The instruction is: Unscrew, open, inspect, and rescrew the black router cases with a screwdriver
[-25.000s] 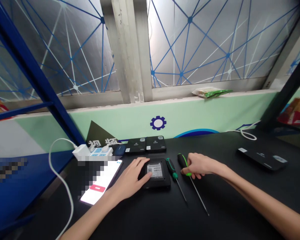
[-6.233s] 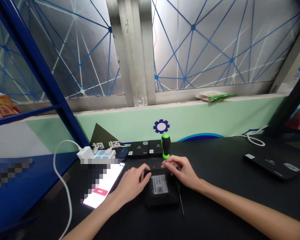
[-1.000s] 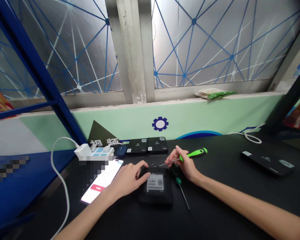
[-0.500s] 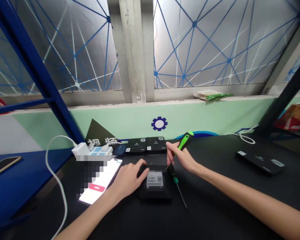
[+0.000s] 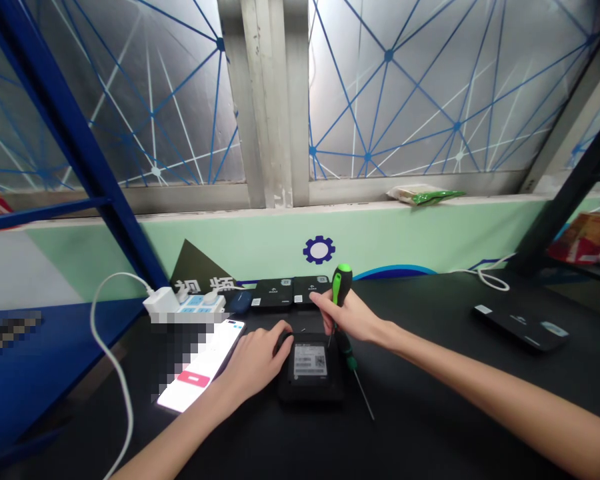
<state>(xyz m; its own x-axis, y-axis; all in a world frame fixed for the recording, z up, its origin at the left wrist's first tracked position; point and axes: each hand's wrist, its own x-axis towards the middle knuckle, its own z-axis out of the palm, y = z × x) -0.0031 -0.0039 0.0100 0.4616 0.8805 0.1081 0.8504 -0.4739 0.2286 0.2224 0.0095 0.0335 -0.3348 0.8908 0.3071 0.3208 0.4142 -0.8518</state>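
A small black box [image 5: 311,377] with a white label lies bottom-up on the black table [image 5: 430,413]. My left hand [image 5: 257,361] rests on its left edge, fingers curled against the box. My right hand [image 5: 349,316] is closed round a green-and-black screwdriver [image 5: 339,290], held nearly upright with its tip down at the box's far right corner. A second screwdriver [image 5: 353,369] with a darker green handle lies on the table just right of the box.
A lit phone [image 5: 200,367] lies left of the box. Behind it are a white power strip [image 5: 185,303] with a cable, a dark blue pouch [image 5: 239,301] and two black boxes [image 5: 290,293]. Another flat black device [image 5: 520,325] sits far right. A blue shelf post [image 5: 75,147] rises at left.
My right hand has swung the screwdriver from lying nearly level to nearly upright, and brought its tip down to the box's far right corner. My left hand has stayed on the box.
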